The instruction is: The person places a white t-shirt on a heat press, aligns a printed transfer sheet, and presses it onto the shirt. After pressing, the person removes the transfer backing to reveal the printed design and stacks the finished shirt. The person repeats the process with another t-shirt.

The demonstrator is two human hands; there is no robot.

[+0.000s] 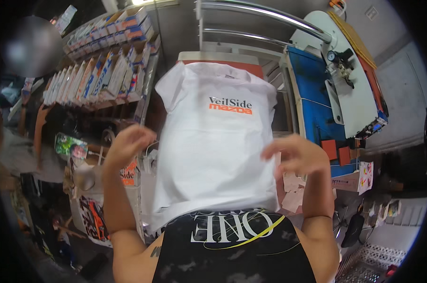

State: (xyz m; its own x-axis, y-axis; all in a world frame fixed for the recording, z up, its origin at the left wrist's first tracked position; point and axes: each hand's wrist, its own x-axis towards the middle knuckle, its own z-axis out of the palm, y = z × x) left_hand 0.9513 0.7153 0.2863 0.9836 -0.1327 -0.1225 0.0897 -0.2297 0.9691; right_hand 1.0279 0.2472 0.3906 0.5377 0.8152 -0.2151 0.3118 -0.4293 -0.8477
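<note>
A white T-shirt (215,151) lies spread in front of me, its collar at the far end and its hem close to my body. Dark and orange print sits on its upper part. My left hand (131,144) hovers just off the shirt's left edge, fingers stretched toward it and slightly blurred. At the opposite side my right hand (293,153) reaches over the shirt's right edge, thumb and fingers apart. Neither hand holds anything that I can see. Whether the right fingertips touch the fabric, I cannot tell.
Shelves of upright printing screens (97,78) stand at the far left. On the right is a heat press-like machine with a pressure gauge (333,56) and a blue board (310,92). A metal rail (265,12) crosses the far side. Printed garments (96,219) lie at the near left.
</note>
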